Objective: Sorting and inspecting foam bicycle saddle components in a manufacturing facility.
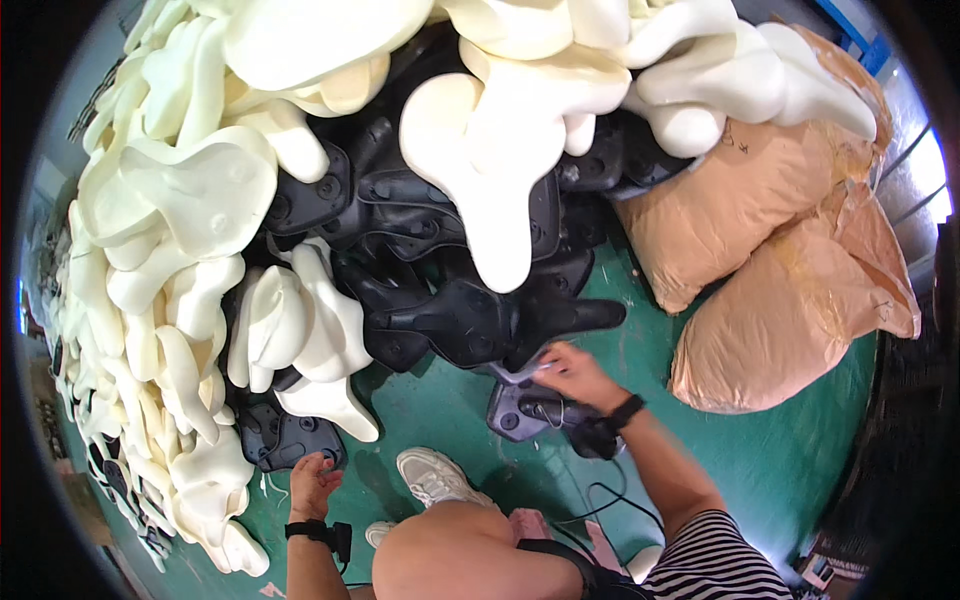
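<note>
My right hand, slightly blurred, has its fingers drawn together beside a shiny grey edge under a black saddle-shaped shell. What the fingertips hold, if anything, I cannot make out. Just below them, a black plastic plate with round holes lies on the green floor. My left hand is at the near corner of another black plate, with thumb and fingers apart. Beyond that plate stand cream foam pads of the same saddle-like shape, one of them pointing down toward the floor.
Cream foam pads rise in a heap along the left and far side, with black shells among them. Two large brown paper sacks lie at the right. A black cable crosses the floor near my shoe.
</note>
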Demonstrator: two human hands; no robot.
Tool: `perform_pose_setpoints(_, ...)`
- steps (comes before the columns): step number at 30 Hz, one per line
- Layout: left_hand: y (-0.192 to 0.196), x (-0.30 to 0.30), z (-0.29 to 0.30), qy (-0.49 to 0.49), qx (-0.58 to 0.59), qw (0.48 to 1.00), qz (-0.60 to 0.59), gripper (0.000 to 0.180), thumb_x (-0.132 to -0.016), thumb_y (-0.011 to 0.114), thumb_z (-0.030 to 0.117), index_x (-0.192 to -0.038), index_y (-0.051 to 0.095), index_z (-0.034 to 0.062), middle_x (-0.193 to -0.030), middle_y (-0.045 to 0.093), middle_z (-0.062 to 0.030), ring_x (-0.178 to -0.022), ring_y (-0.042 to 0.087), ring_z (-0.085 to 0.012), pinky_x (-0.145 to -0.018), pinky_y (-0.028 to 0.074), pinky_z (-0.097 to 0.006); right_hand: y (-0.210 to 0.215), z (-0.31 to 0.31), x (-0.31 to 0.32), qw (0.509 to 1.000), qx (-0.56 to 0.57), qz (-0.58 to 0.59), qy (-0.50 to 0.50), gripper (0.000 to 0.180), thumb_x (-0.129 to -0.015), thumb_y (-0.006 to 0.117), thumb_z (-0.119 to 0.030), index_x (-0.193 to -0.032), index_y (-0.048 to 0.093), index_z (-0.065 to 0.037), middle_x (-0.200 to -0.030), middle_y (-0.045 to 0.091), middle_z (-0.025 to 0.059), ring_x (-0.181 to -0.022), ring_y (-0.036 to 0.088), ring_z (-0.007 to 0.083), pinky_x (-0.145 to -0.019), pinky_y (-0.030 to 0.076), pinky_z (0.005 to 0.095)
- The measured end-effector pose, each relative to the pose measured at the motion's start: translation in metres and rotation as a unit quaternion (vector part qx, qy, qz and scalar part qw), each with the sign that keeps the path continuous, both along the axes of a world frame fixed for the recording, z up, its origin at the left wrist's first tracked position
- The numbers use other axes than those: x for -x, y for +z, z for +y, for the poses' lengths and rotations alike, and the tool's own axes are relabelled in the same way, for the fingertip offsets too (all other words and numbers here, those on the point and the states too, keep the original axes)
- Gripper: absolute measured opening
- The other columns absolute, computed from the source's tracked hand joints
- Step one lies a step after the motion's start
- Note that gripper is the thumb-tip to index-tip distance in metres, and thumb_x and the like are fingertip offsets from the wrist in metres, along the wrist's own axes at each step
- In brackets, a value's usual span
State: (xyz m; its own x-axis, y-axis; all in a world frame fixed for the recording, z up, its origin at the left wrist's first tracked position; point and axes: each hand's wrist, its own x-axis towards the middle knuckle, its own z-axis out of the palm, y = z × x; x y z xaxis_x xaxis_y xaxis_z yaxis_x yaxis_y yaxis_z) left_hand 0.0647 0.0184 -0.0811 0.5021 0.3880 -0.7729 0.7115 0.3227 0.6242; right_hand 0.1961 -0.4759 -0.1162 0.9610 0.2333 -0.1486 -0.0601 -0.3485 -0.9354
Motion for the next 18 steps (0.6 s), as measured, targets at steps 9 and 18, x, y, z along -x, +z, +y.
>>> perform_pose_setpoints(9,0.063,-0.097,-0.063,-0.054,0.066,0.986,-0.141,0.029,-0.089,0.061,0.019,-0.113,0.055,0.0031,-0.095,0.064,-0.0085,-0.073,0.066,-0.0210,-0.067,0.055,-0.032,0.145,-0.038,-0.203,0.936,-0.066,-0.152,-0.312,0.058,-0.086,0.069,-0.028,-0.130,0.046,0.002,-0.106,0.061,0.0114,-0.097,0.058,0.0178,-0.082,0.049,0.0304)
perform_pose_setpoints(18,0.107,-0.166,-0.135,-0.201,0.143,0.947,-0.205,0.028,-0.091,0.060,0.019,-0.115,0.055,0.0044,-0.101,0.065,-0.0091,-0.082,0.066,-0.0210,-0.075,0.053,-0.031,0.095,-0.031,-0.298,0.902,0.068,-0.217,-0.368,0.060,-0.080,0.073,-0.025,-0.129,0.047,-0.003,-0.121,0.060,0.0158,-0.112,0.057,0.0285,-0.093,0.044,0.0358)
